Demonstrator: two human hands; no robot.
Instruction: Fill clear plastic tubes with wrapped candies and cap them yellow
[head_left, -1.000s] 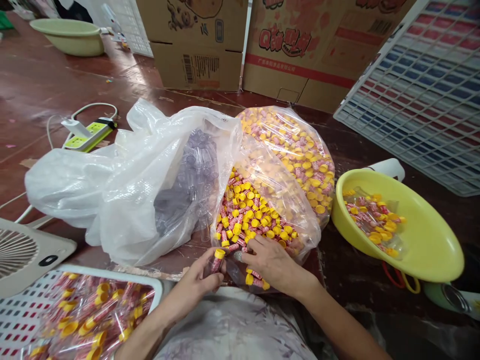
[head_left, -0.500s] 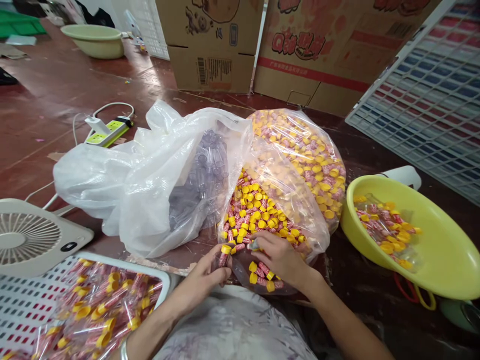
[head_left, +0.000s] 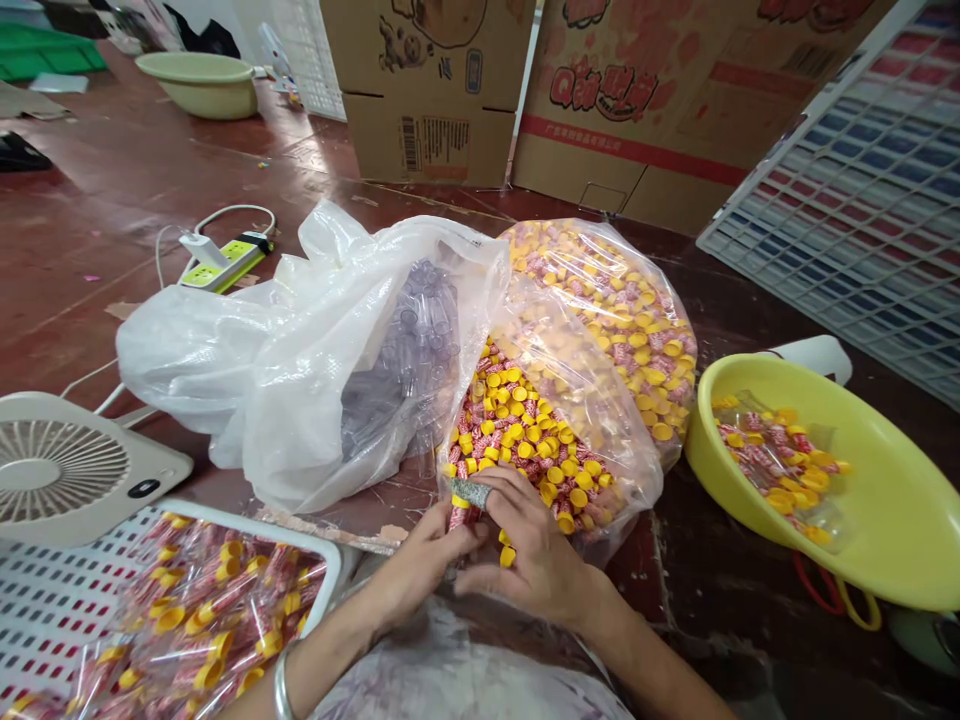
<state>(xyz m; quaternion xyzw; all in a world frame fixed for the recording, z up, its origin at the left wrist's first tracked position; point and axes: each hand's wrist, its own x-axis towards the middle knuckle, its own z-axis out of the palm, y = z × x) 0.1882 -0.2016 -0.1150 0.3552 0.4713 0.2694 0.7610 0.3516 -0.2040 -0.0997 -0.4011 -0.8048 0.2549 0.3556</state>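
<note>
My left hand (head_left: 420, 565) is closed around a small candy-filled tube (head_left: 457, 513) with a yellow cap. My right hand (head_left: 529, 545) meets it, fingers pinched on a small grey glittery piece (head_left: 470, 491) at the tube's top. Both hands sit at the mouth of an open clear bag (head_left: 540, 430) full of yellow-capped candy tubes. To its left lies a cloudy plastic bag (head_left: 300, 350) holding empty clear tubes (head_left: 409, 345). A second sealed bag of capped tubes (head_left: 622, 300) lies behind.
A yellow basin (head_left: 862, 500) with packed tubes stands at the right. A white basket (head_left: 90, 600) with wrapped tubes is at the lower left, beside a small white fan (head_left: 67, 465). A power strip (head_left: 221, 260), cardboard boxes (head_left: 622, 90) and a grid tray (head_left: 862, 190) lie farther back.
My right hand left the pile of tubes in the bag and came to the tube in my left hand, now pinching a grey piece at its top. The view shifted slightly left.
</note>
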